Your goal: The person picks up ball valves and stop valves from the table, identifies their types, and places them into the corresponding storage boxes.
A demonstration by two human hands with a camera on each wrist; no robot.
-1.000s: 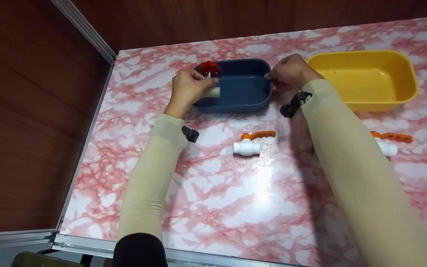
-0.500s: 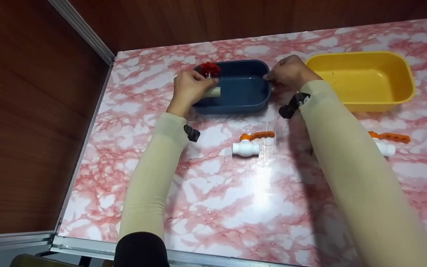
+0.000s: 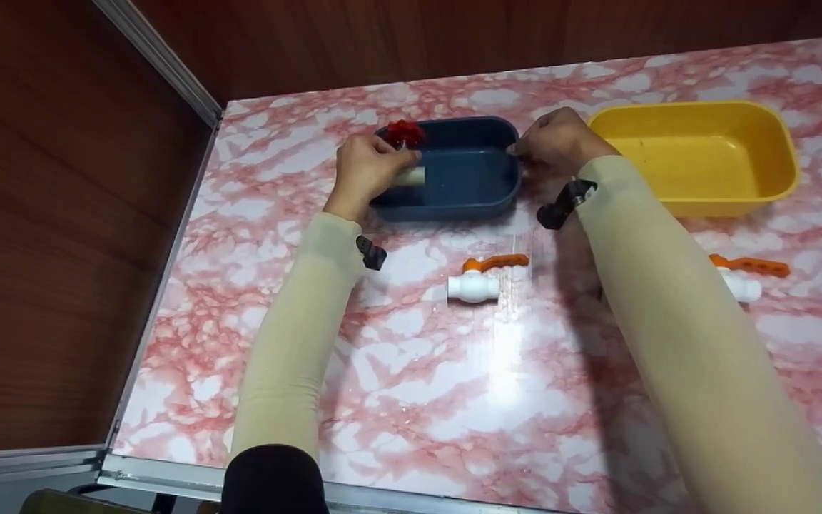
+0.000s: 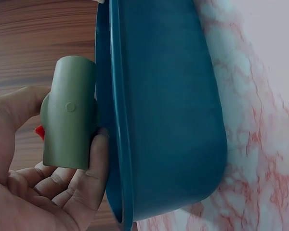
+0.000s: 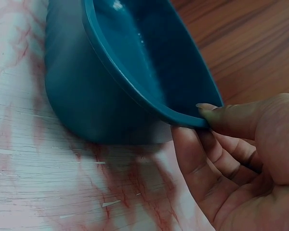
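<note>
In the head view my left hand (image 3: 366, 171) holds a pale green pipe valve (image 3: 412, 176) with a red knob (image 3: 404, 133) over the left end of a dark blue bin (image 3: 472, 185). The left wrist view shows the valve's tubular body (image 4: 70, 113) between thumb and fingers, beside the bin's rim; its knob is mostly hidden. My right hand (image 3: 557, 139) pinches the bin's right rim, thumb inside and fingers outside, as the right wrist view shows at the bin's rim (image 5: 135, 96).
A yellow bin (image 3: 696, 205) stands to the right. A white ball valve with an orange handle (image 3: 474, 287) lies in front of the blue bin. Another such valve (image 3: 745, 287) lies farther right, partly behind my right sleeve. Wooden panels (image 3: 454, 39) border the table (image 3: 411, 428) at back and left.
Both hands keep their holds on the valve and the bin rim. The head view has shifted slightly; otherwise nothing has visibly moved.
</note>
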